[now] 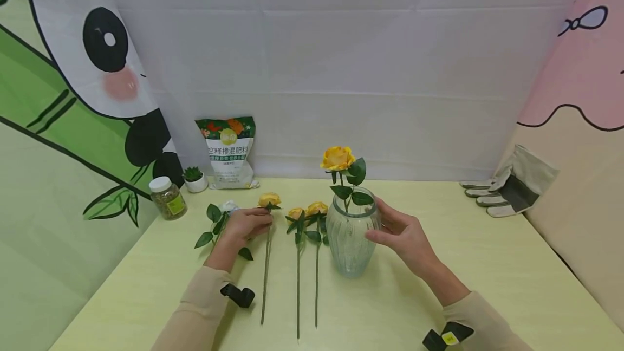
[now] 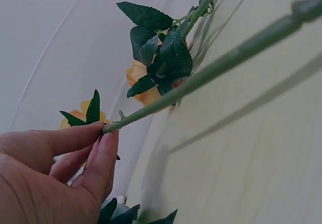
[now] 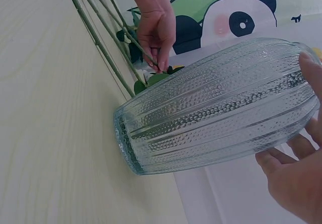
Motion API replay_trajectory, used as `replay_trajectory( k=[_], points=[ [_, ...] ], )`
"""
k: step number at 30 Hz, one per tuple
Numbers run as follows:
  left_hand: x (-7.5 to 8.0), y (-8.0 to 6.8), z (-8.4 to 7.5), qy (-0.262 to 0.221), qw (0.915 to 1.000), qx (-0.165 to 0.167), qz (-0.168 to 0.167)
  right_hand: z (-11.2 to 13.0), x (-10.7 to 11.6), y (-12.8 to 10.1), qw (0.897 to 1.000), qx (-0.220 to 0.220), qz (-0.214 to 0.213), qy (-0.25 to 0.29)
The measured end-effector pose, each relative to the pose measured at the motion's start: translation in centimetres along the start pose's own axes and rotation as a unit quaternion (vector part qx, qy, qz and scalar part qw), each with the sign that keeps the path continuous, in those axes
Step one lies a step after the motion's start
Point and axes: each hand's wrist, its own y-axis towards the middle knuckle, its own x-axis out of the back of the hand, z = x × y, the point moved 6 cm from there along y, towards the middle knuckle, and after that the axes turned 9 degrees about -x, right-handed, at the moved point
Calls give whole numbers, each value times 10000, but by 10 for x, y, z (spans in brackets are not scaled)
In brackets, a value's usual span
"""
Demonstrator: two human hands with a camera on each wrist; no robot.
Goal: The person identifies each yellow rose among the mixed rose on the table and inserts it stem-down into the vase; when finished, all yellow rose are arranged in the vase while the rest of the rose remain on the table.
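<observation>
Roses lie across the yellow bench (image 1: 487,264) in front of you. At the left, your left hand (image 1: 246,225) pinches the stem of one lying rose (image 1: 267,242) just below its yellow bloom, thumb and fingertips (image 2: 103,148) closed on it. Two more stems (image 1: 307,264) lie flat just to its right. Further right stands the ribbed glass vase (image 1: 351,237), upright, with one yellow rose (image 1: 338,159) in it. Your right hand (image 1: 402,234) cups the vase's right side, fingers curled round the glass
</observation>
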Motion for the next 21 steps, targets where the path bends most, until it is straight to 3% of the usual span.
replay_trajectory(
  k=[6, 10, 15, 21],
  points=[
    [6, 1, -4, -813, 9956, 434, -159, 0, -1, -1, 10000, -38, 7, 12],
    [9, -1, -12, -1658, 9841, 636, 79, 0, -1, 0, 10000, -30, -17, -15],
    [10, -8, -30, -2344, 9694, 536, 495, 0, -1, -1, 10000, -6, -13, -31],
    [4, -15, -48, -2944, 9525, 435, 651, 1, 0, -1, 10000, 32, 1, -23]
  ],
)
